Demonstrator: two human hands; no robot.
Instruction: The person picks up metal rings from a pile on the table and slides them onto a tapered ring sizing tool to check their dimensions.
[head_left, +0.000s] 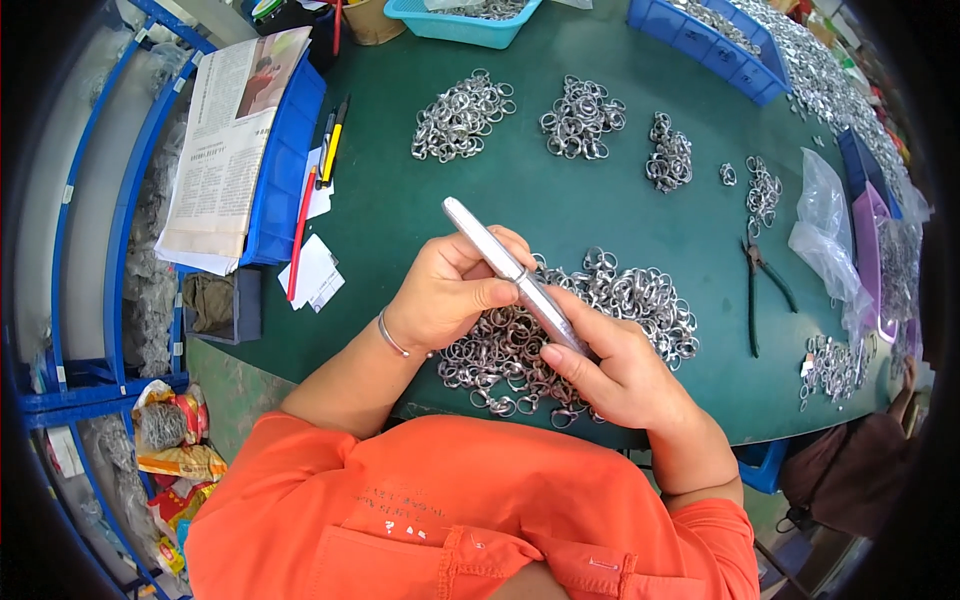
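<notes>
Fingers of both hands are pinched on a slim, smooth metal rod [510,272], held just above a heap of shiny rings [600,310]. Its long axis runs from upper left down to lower right: the left hand [450,290] grips mid-length, the right hand [615,370] the lower end. Further ring piles and pliers [760,290] lie on the green tabletop [400,200].

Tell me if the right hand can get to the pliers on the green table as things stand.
Probably yes. The pliers lie on open green table to the right of the right hand, with nothing between them. But that hand, with the left hand, grips a metal rod, so it must let go first.
</notes>
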